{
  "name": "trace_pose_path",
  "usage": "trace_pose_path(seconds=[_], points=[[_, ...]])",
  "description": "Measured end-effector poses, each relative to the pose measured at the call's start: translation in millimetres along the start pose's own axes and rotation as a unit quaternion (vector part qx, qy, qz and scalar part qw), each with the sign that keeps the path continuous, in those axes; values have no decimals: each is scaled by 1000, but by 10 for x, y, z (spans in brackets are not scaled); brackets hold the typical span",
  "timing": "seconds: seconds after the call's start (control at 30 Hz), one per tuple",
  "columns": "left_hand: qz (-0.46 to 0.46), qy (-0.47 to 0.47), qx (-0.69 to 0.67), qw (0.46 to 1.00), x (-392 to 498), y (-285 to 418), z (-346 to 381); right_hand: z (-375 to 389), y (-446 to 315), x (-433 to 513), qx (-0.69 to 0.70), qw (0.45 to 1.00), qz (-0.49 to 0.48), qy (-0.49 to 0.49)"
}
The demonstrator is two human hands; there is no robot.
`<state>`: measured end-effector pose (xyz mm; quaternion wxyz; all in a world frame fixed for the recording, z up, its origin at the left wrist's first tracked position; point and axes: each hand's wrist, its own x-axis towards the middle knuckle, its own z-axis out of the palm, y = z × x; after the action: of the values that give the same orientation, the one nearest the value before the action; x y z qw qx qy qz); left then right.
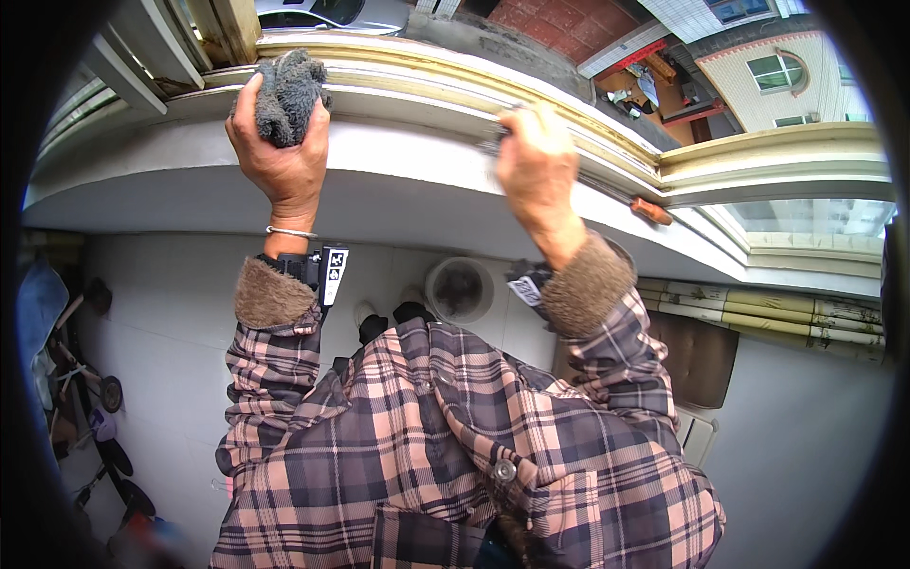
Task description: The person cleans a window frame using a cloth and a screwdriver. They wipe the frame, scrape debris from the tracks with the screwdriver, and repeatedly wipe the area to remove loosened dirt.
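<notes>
My left hand (pixel 284 156) grips a bunched dark grey cloth (pixel 288 99) over the left part of the window sill (pixel 398 146). Farther right, my right hand (pixel 537 160) is closed on a small dark object (pixel 501 131) at the inner edge of the window track (pixel 441 78); blur hides what kind it is. To the right of that hand, a screwdriver with an orange handle (pixel 650 211) lies along the sill beside the frame.
A bucket (pixel 459 290) with dark contents stands on the floor below the sill, near my feet. Sliding window sashes (pixel 135 57) stand at the left. Patterned curtains (pixel 768 313) and a brown padded seat (pixel 693 359) are at the right. A wheeled item (pixel 110 395) is at far left.
</notes>
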<state>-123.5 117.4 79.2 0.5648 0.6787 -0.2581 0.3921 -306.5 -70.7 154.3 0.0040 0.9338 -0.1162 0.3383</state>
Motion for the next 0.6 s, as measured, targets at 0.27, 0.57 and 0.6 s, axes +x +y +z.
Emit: trace_pose_path(seconds=[0.27, 0.57, 0.6], points=[[-3, -5, -22, 1000, 18, -23, -10, -183, 305, 516, 546, 816, 190, -7], [-54, -25, -69, 996, 62, -1, -104, -1077, 1256, -61, 295, 860, 411, -65], [-19, -37, -41, 998, 72, -12, -119, -1031, 1249, -78, 259, 874, 411, -22]])
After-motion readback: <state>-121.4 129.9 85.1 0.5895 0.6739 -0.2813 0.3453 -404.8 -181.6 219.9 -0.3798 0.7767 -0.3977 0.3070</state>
